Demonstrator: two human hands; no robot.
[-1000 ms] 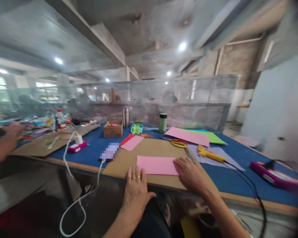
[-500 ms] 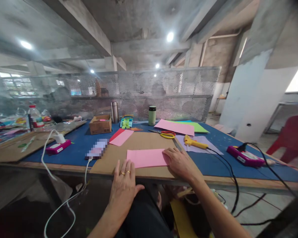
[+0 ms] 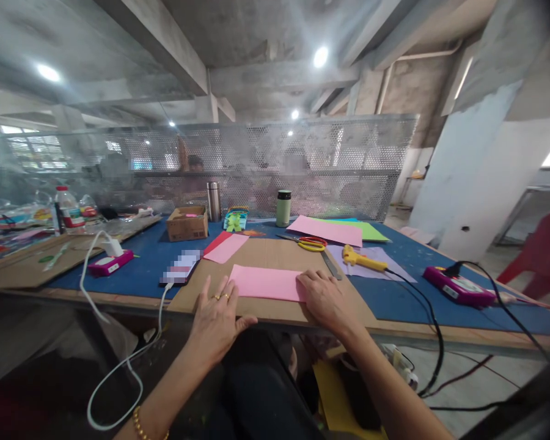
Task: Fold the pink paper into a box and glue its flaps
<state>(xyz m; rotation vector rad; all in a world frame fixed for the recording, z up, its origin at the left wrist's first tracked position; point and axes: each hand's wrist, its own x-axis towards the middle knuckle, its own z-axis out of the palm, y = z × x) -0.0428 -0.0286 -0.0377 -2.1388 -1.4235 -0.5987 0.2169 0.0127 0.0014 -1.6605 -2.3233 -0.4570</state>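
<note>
A pink paper sheet [image 3: 264, 283] lies flat on a brown cardboard board [image 3: 275, 256] at the near edge of the blue table [image 3: 146, 275]. My left hand [image 3: 216, 321] rests open on the board's front edge, fingers stretched toward the sheet's left corner. My right hand [image 3: 323, 297] lies flat on the sheet's right end, fingers spread, pressing it down. Neither hand grips anything.
Behind the sheet lie yellow-handled scissors [image 3: 312, 244], a yellow glue gun [image 3: 362, 258] with a black cord, a metal ruler [image 3: 329, 265], coloured paper sheets [image 3: 325, 230], a cardboard box [image 3: 187, 223], two flasks, a phone [image 3: 181, 267] on a white cable, and a pink power strip [image 3: 458, 286].
The view has swung to the right and steadied. My left hand has slid up and left toward the sheet's corner. My right hand stays on the sheet's right end.
</note>
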